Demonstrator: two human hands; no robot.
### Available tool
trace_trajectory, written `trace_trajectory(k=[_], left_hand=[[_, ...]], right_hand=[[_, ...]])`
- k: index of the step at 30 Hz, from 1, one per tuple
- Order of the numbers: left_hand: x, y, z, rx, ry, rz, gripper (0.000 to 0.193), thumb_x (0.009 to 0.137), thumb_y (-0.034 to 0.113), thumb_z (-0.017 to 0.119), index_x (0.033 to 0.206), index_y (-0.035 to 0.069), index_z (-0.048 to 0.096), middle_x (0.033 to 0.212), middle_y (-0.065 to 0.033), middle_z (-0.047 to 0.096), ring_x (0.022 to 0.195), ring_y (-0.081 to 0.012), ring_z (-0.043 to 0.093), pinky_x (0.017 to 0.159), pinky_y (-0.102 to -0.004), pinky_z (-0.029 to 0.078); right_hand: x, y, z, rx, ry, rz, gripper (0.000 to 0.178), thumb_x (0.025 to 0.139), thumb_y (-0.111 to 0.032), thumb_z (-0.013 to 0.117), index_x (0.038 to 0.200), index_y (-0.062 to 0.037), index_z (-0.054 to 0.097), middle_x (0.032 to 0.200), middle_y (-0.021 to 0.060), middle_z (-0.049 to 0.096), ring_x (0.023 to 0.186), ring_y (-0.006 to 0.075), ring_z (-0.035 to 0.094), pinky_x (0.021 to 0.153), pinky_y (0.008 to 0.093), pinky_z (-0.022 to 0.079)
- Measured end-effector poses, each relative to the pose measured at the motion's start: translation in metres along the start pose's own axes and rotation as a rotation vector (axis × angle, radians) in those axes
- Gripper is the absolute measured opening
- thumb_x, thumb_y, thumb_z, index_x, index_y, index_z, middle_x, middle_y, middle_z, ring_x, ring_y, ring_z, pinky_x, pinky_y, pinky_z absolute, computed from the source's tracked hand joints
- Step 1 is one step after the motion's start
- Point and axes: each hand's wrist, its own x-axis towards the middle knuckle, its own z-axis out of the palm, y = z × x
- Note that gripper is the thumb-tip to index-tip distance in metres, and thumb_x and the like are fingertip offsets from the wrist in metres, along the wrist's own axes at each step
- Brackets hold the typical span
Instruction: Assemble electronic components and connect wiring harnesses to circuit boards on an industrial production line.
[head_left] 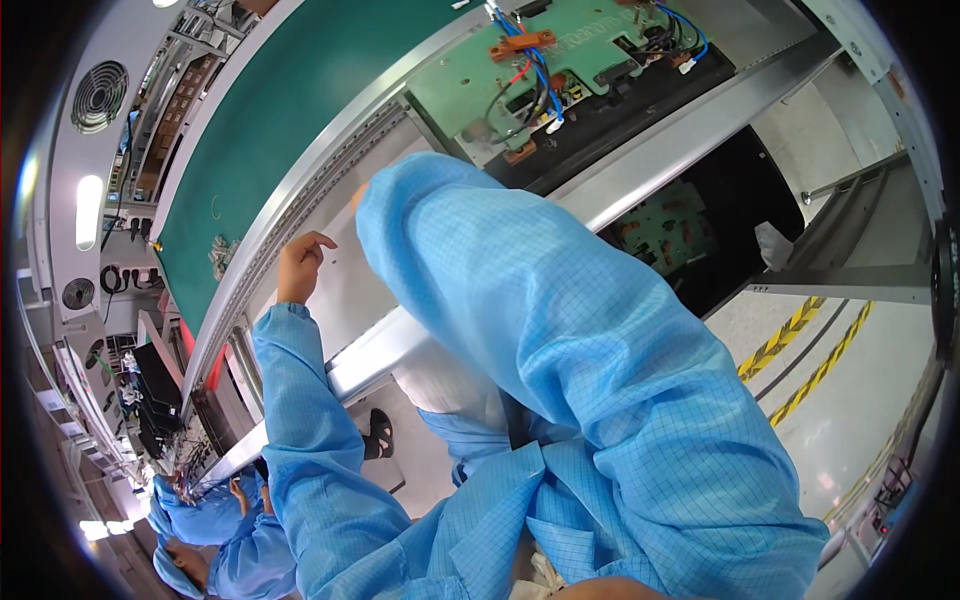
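My left hand [300,266] hovers over the pale surface of the conveyor line [350,240]. Its index finger points to the right, the other fingers are loosely bent, and nothing shows in it. My right arm reaches across to the left, and its blue sleeve hides nearly all of my right hand [358,198]; only a sliver of skin shows, so its fingers cannot be made out. Beyond that arm lies a green circuit board fixture [590,65] on a black base, carrying brown blocks and blue, red and black wires.
A green work mat [270,150] runs along the line's far side, with a small crumpled clear item [222,256] on it. Metal rails [690,130] border the line. Right of them is a dark glossy panel [740,220]. A co-worker in blue [225,540] sits at lower left.
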Motion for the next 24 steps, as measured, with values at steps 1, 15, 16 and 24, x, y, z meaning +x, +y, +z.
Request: trace_trajectory(k=[1, 15, 16, 24], left_hand=[[0.003, 0.0, 0.0, -0.026, 0.006, -0.017, 0.041, 0.063, -0.01, 0.035, 0.084, 0.002, 0.069, 0.053, -0.0002, 0.041, 0.05, -0.0096, 0.037, 0.049, -0.0258, 0.031], [0.003, -0.026, -0.029, -0.336, 0.155, 0.009, 0.042, 0.068, -0.012, 0.035, 0.092, 0.0, 0.067, 0.057, 0.0043, 0.042, 0.05, -0.0049, 0.035, 0.045, -0.0197, 0.032], [-0.004, -0.03, -0.036, -0.342, 0.162, 0.002, 0.042, 0.068, -0.012, 0.035, 0.092, 0.0, 0.067, 0.057, 0.0043, 0.042, 0.05, -0.0049, 0.035, 0.045, -0.0197, 0.032], [-0.015, -0.02, -0.04, -0.357, 0.227, -0.002, 0.041, 0.07, -0.012, 0.032, 0.092, -0.001, 0.064, 0.056, 0.0045, 0.038, 0.049, -0.0039, 0.034, 0.046, -0.0194, 0.029]], right_hand=[[-0.002, 0.008, -0.004, -0.006, -0.002, 0.018, 0.035, 0.091, -0.04, 0.053, 0.101, -0.0134, 0.072, 0.1, 0.0067, 0.072, 0.095, 0.0236, 0.065, 0.087, 0.0402, 0.048], [-0.031, 0.088, -0.007, 0.4, -0.293, 0.303, 0.042, 0.094, -0.042, 0.046, 0.111, -0.0091, 0.066, 0.098, 0.0076, 0.073, 0.087, 0.02, 0.066, 0.083, 0.0353, 0.05], [-0.044, 0.081, -0.018, 0.394, -0.303, 0.301, 0.042, 0.094, -0.042, 0.046, 0.111, -0.0091, 0.066, 0.098, 0.0076, 0.073, 0.087, 0.02, 0.066, 0.083, 0.0353, 0.05], [-0.152, 0.126, -0.058, 0.613, -0.236, 0.442, 0.046, 0.097, -0.044, 0.045, 0.117, -0.006, 0.061, 0.1, 0.013, 0.071, 0.07, 0.0186, 0.064, 0.064, 0.0327, 0.052]])
